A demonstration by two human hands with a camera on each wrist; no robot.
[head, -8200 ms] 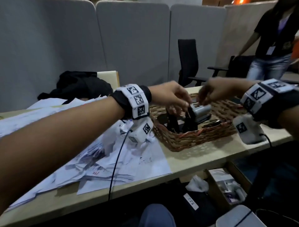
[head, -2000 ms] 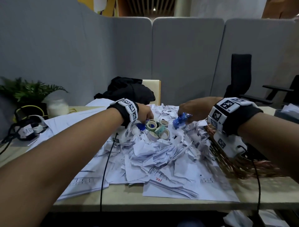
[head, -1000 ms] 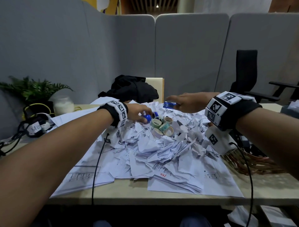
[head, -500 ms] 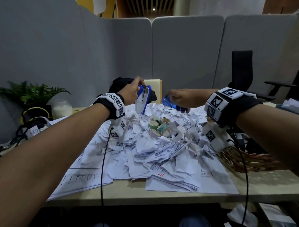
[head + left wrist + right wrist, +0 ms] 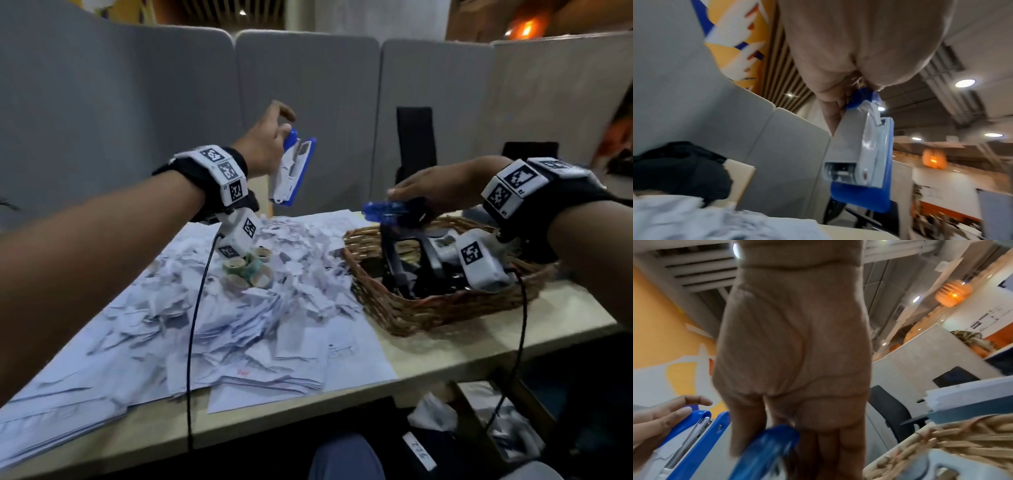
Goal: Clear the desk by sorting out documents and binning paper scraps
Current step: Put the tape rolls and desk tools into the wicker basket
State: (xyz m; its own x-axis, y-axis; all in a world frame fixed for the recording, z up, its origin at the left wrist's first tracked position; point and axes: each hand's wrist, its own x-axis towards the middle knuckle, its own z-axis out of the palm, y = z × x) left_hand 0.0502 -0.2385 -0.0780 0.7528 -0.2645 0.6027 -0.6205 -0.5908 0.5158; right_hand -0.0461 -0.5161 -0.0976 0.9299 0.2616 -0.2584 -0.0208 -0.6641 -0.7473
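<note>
A heap of torn paper scraps (image 5: 294, 284) lies on flat printed documents (image 5: 113, 370) across the desk. My left hand (image 5: 274, 137) is raised above the heap and pinches the top end of a blue and white stapler (image 5: 291, 171), which hangs downward (image 5: 859, 154). My right hand (image 5: 418, 192) grips a small translucent blue item (image 5: 382, 209), blurred, over the left rim of a wicker basket (image 5: 428, 311). The right wrist view shows that blue item (image 5: 764, 451) under my fingers and the stapler (image 5: 692, 438) to the left.
Several tape rolls (image 5: 246, 270) sit on the scraps under my left wrist. The basket holds dark and grey office tools (image 5: 442, 253). Grey partition panels (image 5: 308, 102) stand behind the desk, with a black chair (image 5: 416, 144). A box with paper (image 5: 507, 431) sits below the desk edge.
Both hands have swung right with their items. The right hand now hovers over the basket, and the left hand holds the stapler higher above the heap. The view has turned right.
</note>
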